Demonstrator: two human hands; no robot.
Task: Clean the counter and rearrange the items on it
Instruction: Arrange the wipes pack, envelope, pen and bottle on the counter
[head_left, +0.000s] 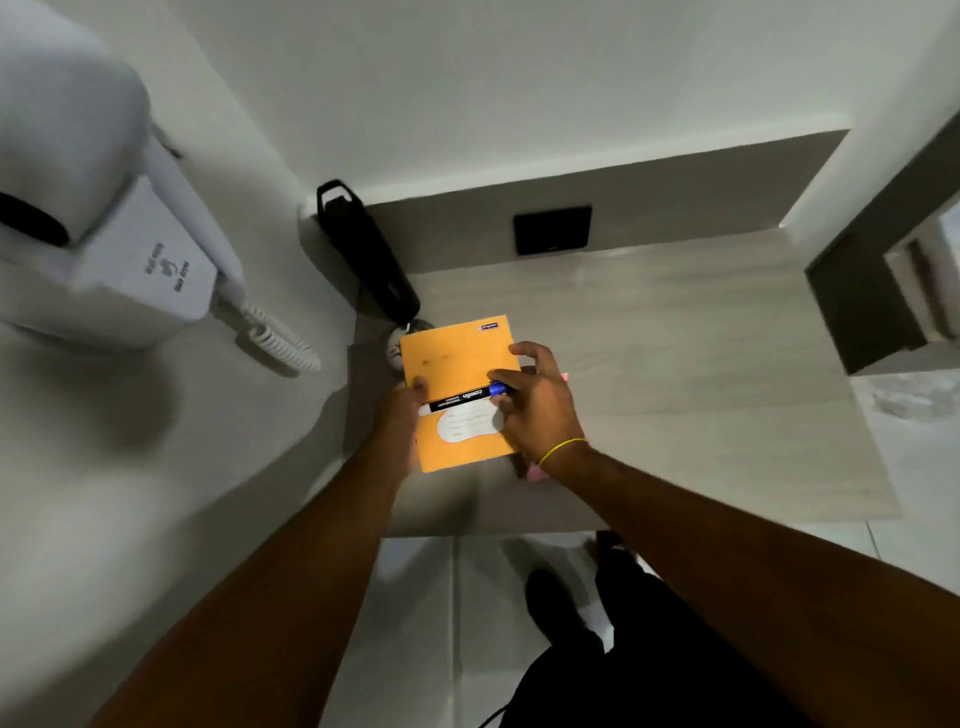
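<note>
- Wall (519, 78): plain white, rising behind the counter and running along the left side.
- Counter (675, 364): pale wood-grain top set in a corner, with a low upstand of the same tone at the back. Right of the fingers the surface lies bare.
- Floor (415, 623): light tiles below the counter's near edge; the person's dark trousers and shoes show there.
- Dryer (104, 234): white wall-mounted unit far left of the hands, with a coiled cord hanging beneath it.
- Bottle (369, 249): black, with a loop on its cap, standing in the back-left corner beyond the fingertips.
- Socket (552, 229): dark plate on the upstand, beyond the right fingers.
- Notebook (457, 358): orange cover with a white label, lying flat on the counter under both hands. It partly hides a small round object at its far-left corner; what that is cannot be told.
- Pink item (535, 472): a sliver showing at the right wrist, mostly hidden by the notebook and arm.
- Left hand (402, 415): thumb pressed on the notebook's left edge, fingers closed at the marker's left end.
- Right hand (535, 405): fingers narrowed on the marker's blue end; a yellow band circles the wrist.
- Marker (460, 399): black barrel, white lettering, lying across the notebook between the two hands.
</note>
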